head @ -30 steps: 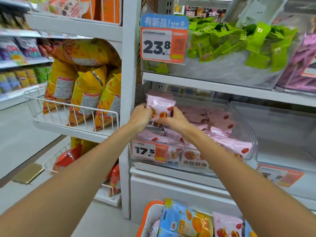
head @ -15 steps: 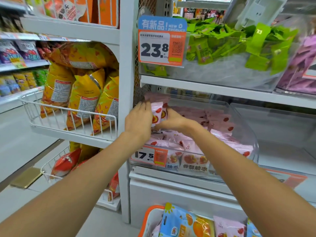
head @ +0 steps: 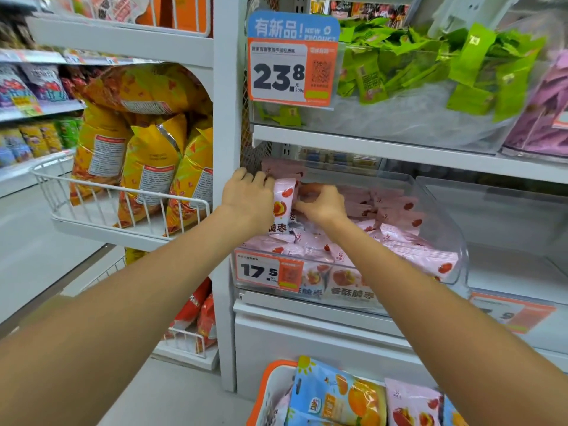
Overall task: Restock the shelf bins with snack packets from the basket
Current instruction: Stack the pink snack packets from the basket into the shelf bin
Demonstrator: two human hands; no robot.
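A pink snack packet (head: pixel 282 207) with red fruit print stands upright at the left end of a clear shelf bin (head: pixel 445 238) that holds several more pink packets. My left hand (head: pixel 247 196) grips the packet's left side, fingers curled over its top edge. My right hand (head: pixel 322 204) pinches its right edge from inside the bin. At the bottom of the view an orange-rimmed basket (head: pixel 261 392) holds a blue packet (head: pixel 335 395) and another pink packet (head: pixel 412 407).
A bin of green packets (head: pixel 430 69) sits on the shelf above, with a 23.8 price tag. A second clear bin (head: pixel 507 216) stands to the right. White wire baskets with yellow bags (head: pixel 147 167) hang at the left. A 17.5 tag fronts the pink bin.
Both hands have carried the pink packet up and back into the bin's left end and turned it upright on edge. The view shifted slightly.
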